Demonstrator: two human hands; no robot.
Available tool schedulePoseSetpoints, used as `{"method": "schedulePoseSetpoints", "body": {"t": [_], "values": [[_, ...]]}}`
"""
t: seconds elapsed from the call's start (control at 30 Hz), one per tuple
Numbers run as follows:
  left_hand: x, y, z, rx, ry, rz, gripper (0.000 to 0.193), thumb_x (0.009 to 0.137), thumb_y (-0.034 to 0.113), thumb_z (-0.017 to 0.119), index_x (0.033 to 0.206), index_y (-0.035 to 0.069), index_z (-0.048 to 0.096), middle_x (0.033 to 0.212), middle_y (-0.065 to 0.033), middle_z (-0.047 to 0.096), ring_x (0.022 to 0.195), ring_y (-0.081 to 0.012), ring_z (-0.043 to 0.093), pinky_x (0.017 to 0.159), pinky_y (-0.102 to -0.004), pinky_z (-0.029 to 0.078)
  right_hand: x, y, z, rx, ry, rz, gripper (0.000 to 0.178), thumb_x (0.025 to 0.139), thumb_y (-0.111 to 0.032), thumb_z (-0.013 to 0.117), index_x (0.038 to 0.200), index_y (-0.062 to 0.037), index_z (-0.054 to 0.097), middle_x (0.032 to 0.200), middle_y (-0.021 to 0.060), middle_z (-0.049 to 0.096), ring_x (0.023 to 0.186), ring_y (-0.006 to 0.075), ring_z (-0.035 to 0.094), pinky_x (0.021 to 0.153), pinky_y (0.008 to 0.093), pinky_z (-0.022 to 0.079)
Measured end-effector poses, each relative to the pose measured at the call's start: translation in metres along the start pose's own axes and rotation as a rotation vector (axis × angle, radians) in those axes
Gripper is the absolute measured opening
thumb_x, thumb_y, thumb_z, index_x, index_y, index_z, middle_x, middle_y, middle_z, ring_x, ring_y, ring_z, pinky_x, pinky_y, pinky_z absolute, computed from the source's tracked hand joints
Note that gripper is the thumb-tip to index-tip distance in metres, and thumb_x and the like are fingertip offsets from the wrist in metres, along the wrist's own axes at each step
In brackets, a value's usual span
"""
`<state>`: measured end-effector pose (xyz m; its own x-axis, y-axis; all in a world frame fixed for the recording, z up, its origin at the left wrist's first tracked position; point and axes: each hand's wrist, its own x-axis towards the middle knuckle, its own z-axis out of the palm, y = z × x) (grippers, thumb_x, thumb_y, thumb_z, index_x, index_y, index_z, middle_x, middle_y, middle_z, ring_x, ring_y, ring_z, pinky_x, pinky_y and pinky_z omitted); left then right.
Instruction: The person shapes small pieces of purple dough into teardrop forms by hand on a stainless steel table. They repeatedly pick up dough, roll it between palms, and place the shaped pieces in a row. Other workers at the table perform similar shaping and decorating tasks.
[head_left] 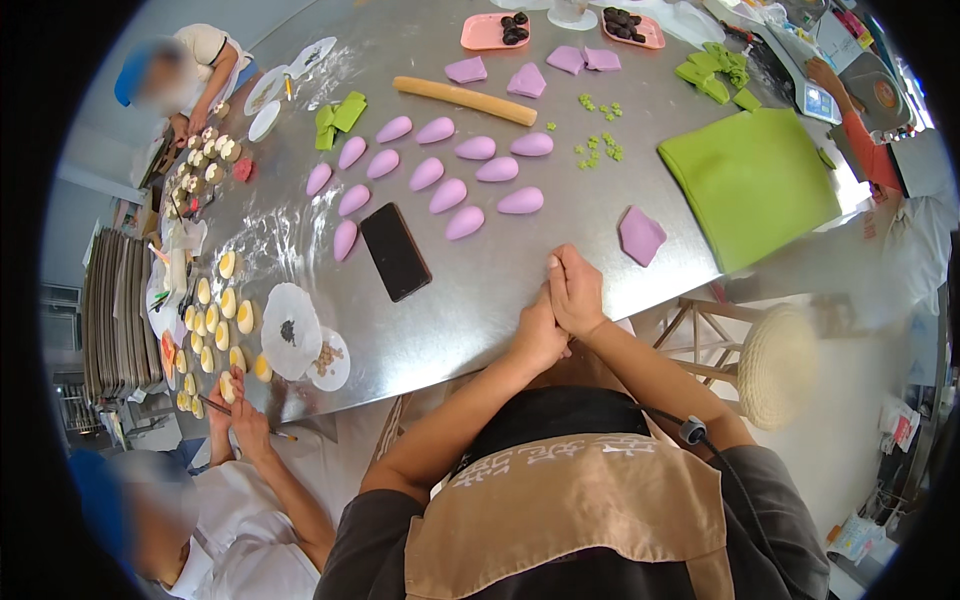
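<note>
My left hand (541, 332) and my right hand (577, 292) are pressed together at the near edge of the steel table, both closed with fingers curled. Whatever may be between them is hidden. Closest to my right hand lies a flat purple dough piece (642, 236). Ahead and to the left, several smooth purple teardrop-shaped dough pieces (465, 222) are spread in loose rows. A black phone (396, 252) lies face up beside them. Beyond the rows rests a wooden rolling pin (465, 100), with more torn purple dough pieces (526, 80) behind it.
At right, a large green dough sheet (750, 185) overhangs the table edge, near a woven stool (778, 367). Small green flower shapes (600, 150) and pink trays (495, 32) sit farther back. Co-workers at left handle egg-like pieces (245, 317) and flower-like pieces (213, 145); another arm (862, 140) reaches in.
</note>
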<state>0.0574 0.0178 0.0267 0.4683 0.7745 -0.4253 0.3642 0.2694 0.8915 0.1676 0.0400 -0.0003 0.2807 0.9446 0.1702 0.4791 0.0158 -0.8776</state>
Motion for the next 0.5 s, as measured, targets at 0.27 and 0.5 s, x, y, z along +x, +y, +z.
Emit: {"method": "schedulePoseSetpoints", "body": {"t": [0.27, 0.5], "values": [[0.009, -0.004, 0.0, -0.263, -0.017, -0.056, 0.056, 0.098, 0.005, 0.049, 0.149, 0.009, 0.025, 0.083, -0.0136, 0.064, 0.056, -0.021, 0.066, 0.05, -0.0309, 0.056, 0.019, 0.008, -0.008, 0.421, -0.224, 0.416, 0.015, 0.1, -0.02, 0.051, 0.096, -0.0058, 0.054, 0.077, 0.0172, 0.061, 0.074, 0.0388, 0.061, 0.064, 0.0458, 0.047], [0.0, 0.012, 0.007, -0.342, 0.007, -0.116, 0.055, 0.099, 0.003, 0.047, 0.149, 0.009, 0.026, 0.081, -0.0111, 0.063, 0.058, -0.0198, 0.065, 0.055, -0.0318, 0.057, 0.025, 0.005, -0.004, -0.014, 0.04, 0.034, 0.015, 0.1, -0.021, 0.052, 0.099, -0.006, 0.054, 0.078, 0.0164, 0.061, 0.073, 0.0379, 0.061, 0.065, 0.0462, 0.047]]}}
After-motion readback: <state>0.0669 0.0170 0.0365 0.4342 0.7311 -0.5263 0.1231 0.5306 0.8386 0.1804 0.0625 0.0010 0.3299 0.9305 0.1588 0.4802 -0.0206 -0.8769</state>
